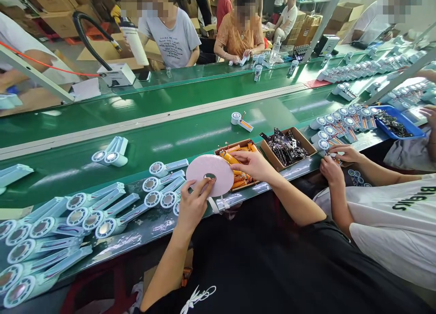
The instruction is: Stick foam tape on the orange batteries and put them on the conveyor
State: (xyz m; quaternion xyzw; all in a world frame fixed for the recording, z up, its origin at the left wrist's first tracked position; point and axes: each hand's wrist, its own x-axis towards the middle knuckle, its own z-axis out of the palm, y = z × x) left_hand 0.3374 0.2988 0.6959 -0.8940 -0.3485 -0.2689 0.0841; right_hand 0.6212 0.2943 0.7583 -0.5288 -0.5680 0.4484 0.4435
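Note:
My left hand (194, 203) grips a flat, pale pink-white roll of tape (197, 171), its fingers at the centre hole. At the roll's right edge, the fingertips of my right hand (254, 165) are pinched together against the rim. Any loose tape end there is too small to make out. Just behind and below that hand is a cardboard box (256, 183) of orange wired batteries (240, 180). Light-blue handheld fan bodies (163, 168) with round heads lie to the left of the roll, some partly behind my left hand.
A second box holds dark circuit boards (286, 146). More fan bodies (30, 250) line the bench edge at left. One with an orange battery (241, 121) lies on the green conveyor (190, 123). At right, a co-worker's hands (335, 166) work near a blue tray (408, 119).

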